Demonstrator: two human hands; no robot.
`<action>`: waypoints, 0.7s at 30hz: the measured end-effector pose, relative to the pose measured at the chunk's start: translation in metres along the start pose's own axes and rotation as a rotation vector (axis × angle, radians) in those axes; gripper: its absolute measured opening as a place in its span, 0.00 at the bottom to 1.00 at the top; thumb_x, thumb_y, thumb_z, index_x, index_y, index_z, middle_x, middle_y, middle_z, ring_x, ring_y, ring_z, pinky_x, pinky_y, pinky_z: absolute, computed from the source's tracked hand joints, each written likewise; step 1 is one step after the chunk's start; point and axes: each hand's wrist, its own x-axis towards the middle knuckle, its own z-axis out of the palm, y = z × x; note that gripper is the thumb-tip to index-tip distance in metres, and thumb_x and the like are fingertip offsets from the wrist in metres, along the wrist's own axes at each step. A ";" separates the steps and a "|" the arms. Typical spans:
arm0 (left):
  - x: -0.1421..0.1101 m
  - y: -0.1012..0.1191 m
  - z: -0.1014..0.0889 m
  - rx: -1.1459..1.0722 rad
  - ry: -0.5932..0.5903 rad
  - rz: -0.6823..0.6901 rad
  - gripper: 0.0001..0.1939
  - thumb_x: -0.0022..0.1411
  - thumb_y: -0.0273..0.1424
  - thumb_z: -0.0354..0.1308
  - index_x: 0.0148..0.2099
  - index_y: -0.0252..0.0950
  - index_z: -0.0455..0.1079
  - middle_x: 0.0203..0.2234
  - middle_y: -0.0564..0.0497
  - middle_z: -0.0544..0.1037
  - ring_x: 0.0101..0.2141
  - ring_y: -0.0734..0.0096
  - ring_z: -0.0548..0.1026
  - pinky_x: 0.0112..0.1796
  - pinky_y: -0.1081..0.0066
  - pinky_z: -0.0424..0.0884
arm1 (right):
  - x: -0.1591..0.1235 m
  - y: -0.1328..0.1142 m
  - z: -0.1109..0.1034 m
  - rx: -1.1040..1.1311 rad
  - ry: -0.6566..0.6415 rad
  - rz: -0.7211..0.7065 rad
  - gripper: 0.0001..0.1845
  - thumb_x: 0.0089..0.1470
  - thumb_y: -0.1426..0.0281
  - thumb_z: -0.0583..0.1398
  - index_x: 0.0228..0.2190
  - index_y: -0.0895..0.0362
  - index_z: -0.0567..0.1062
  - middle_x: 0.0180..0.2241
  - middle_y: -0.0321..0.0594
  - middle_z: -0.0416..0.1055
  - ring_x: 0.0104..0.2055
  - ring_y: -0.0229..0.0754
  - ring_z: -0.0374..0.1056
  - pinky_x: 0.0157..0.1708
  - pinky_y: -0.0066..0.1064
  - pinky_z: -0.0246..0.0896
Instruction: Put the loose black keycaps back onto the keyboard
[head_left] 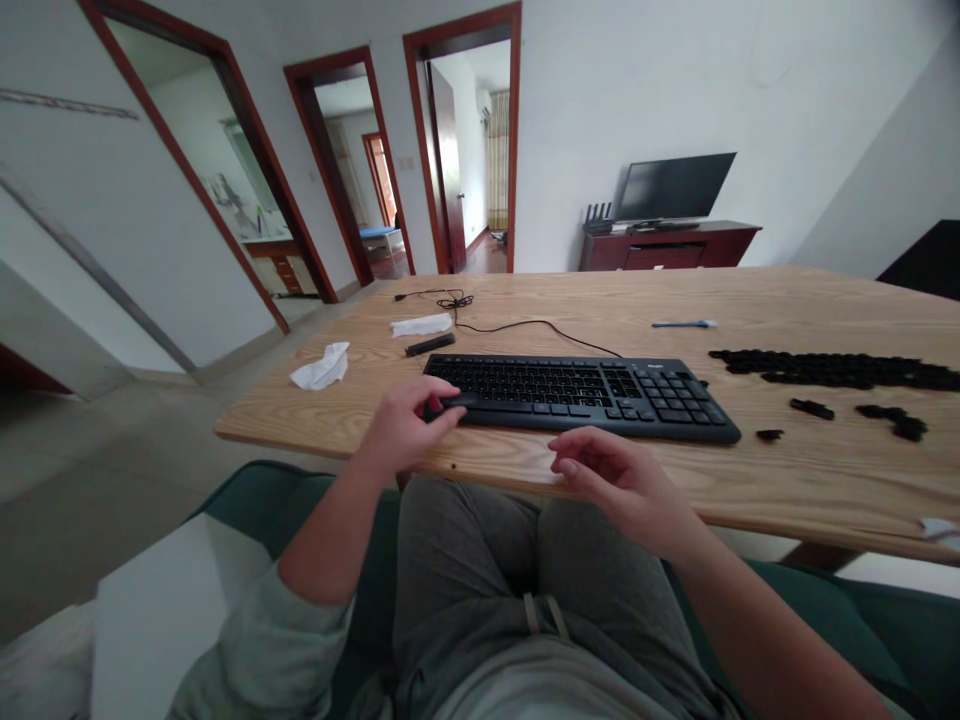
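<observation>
A black keyboard point(577, 392) lies on the wooden table point(787, 480) in front of me, its cable point(525, 327) running toward the far edge. My left hand point(409, 425) rests at the keyboard's left front corner, fingers curled, fingertips pressing on a long black key there. My right hand point(626, 485) hovers at the table's near edge just below the keyboard, fingers loosely bent and apart, holding nothing.
Rows of loose black keycaps point(832, 368) lie to the right, with a few strays point(811, 408) nearer me. Crumpled tissues point(322, 367), a black stick-like tool point(430, 345) and a blue pen-like item point(682, 324) lie on the table. A TV point(671, 190) stands on a cabinet behind.
</observation>
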 end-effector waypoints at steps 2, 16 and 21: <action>0.013 -0.031 -0.015 0.081 -0.022 -0.141 0.11 0.58 0.36 0.65 0.42 0.37 0.75 0.30 0.52 0.78 0.28 0.72 0.73 0.29 0.71 0.69 | -0.001 0.001 -0.001 -0.025 -0.033 0.003 0.16 0.58 0.56 0.62 0.40 0.54 0.77 0.34 0.42 0.76 0.34 0.42 0.71 0.30 0.31 0.67; 0.032 -0.063 -0.029 0.098 -0.337 -0.056 0.12 0.61 0.34 0.58 0.43 0.36 0.79 0.36 0.49 0.82 0.34 0.69 0.76 0.38 0.69 0.71 | -0.007 0.006 -0.004 -0.148 -0.080 -0.074 0.15 0.62 0.58 0.59 0.39 0.55 0.78 0.35 0.44 0.77 0.36 0.43 0.71 0.32 0.32 0.66; 0.039 -0.062 -0.037 0.124 -0.397 -0.076 0.13 0.60 0.35 0.58 0.42 0.36 0.80 0.38 0.48 0.83 0.35 0.67 0.78 0.40 0.68 0.72 | -0.006 0.007 -0.004 -0.165 -0.090 -0.090 0.14 0.62 0.59 0.58 0.39 0.55 0.78 0.35 0.44 0.77 0.36 0.43 0.71 0.33 0.33 0.66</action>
